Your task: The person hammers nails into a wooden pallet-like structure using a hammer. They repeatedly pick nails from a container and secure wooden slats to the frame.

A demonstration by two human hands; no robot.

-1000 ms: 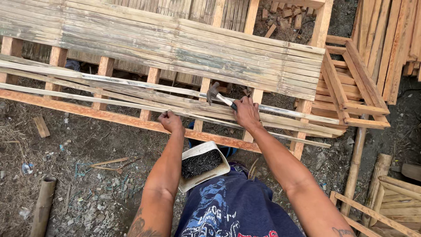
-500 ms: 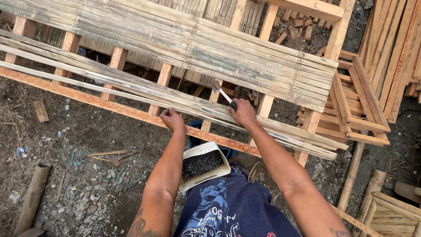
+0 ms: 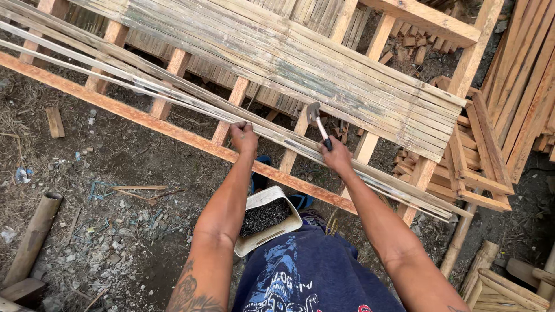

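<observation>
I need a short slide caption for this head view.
Right hand raises a hammer; left hand steadies bamboo slats.

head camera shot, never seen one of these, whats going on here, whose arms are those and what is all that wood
The picture comes from a camera worn on a person's head, looking down, so the two bare arms reaching up from the bottom edge are that person's own. No machine is involved.

The right hand grips a hammer, its metal head raised above the wood. The left hand pinches the thin bamboo strips that lie loose across a wooden frame. Further up, the frame is covered with a panel of bamboo slats laid side by side.

Close to the person's body, between the arms, sits a pale tub of nails. The ground below is bare dirt with scraps and chips. More wooden frames are stacked at the right, and a bamboo pole lies at lower left.
</observation>
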